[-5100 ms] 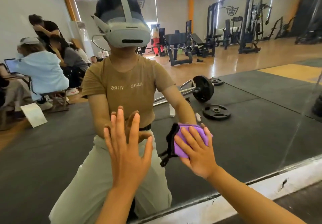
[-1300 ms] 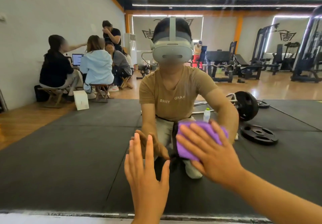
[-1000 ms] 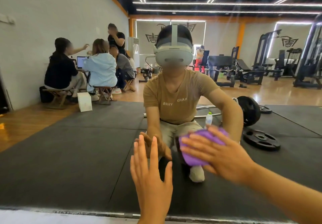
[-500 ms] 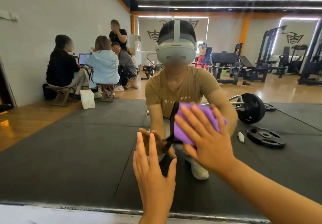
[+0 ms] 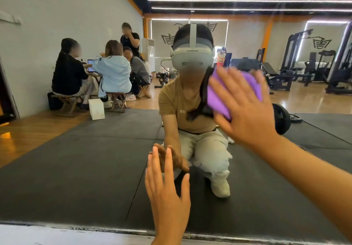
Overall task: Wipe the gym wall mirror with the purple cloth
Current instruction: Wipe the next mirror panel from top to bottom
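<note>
The gym wall mirror [image 5: 80, 168] fills nearly the whole view, reflecting me crouched in front of it. My right hand [image 5: 245, 109] presses the purple cloth [image 5: 219, 100] flat against the glass with spread straight fingers, at the height of my reflected shoulder. A dark strip hangs from the cloth's left edge. My left hand [image 5: 167, 193] lies flat on the glass lower down, fingers straight and pointing up, holding nothing.
The mirror's lower frame and a white ledge [image 5: 57, 235] run along the bottom. In the reflection are black floor mats, a barbell with weight plates [image 5: 282, 119], gym machines at the right, and several people seated at a small table on the left.
My right hand has swept the purple cloth up and to the right across the glass. My left hand stays flat in about the same low spot.
</note>
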